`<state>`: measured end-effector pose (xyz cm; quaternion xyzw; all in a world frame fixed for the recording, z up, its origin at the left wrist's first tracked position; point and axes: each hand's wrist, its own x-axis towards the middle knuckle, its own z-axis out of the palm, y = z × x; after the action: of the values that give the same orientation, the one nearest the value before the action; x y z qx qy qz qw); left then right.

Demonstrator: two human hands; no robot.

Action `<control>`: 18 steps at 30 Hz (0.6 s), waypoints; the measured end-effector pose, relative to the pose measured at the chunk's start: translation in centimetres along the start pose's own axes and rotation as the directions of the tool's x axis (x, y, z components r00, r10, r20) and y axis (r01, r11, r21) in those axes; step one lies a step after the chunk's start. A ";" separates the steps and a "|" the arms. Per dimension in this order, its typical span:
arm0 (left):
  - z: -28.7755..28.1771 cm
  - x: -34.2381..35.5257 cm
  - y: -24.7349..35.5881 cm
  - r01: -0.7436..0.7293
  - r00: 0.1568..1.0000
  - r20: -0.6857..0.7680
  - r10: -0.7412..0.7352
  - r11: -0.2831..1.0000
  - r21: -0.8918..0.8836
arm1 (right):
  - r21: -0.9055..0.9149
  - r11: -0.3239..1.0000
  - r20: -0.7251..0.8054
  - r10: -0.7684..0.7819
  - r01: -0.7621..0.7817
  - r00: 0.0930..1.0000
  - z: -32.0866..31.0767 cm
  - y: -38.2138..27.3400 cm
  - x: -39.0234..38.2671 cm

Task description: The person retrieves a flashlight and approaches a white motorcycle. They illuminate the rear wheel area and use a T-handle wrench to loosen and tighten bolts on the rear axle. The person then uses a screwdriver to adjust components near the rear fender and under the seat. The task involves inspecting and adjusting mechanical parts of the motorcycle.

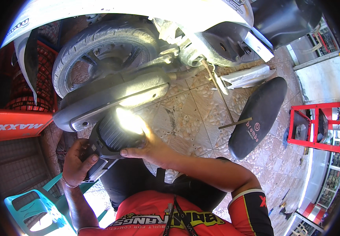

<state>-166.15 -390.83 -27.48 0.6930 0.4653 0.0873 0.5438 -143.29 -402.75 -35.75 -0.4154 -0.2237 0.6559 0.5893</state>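
I hold a black plastic part (113,133) with a ribbed, glossy middle, partly washed out by glare, between both hands, just below the exhaust muffler (79,108) of a white scooter (130,8). My left hand (79,161) grips its left side, thumb toward me. My right hand (148,149) is wrapped round its right side, thumb along the lower edge. The scooter's rear wheel (63,67) shows behind the muffler, and a long-handled T-shaped tool (227,112) hangs down from near the scooter's body toward the right.
A black detached seat (256,106) and a white panel (248,76) lie on the tiled floor (193,133). A red rack with tyres (16,118) is at the left, a teal plastic chair (24,196) at the lower left, a red metal stand (315,110) and display cases (331,181) at the right.
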 end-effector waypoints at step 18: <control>-0.8 1.4 1.0 -0.187 0.978 -0.098 0.184 0.982 -0.019 | -0.723 0.686 -0.246 -0.149 -0.078 0.958 -9.4 -10.4 -0.6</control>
<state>-165.32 -389.23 -26.89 0.7207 0.4229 0.1771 0.5200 -129.63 -403.00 -32.64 -0.6998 -0.3855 0.4350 0.4152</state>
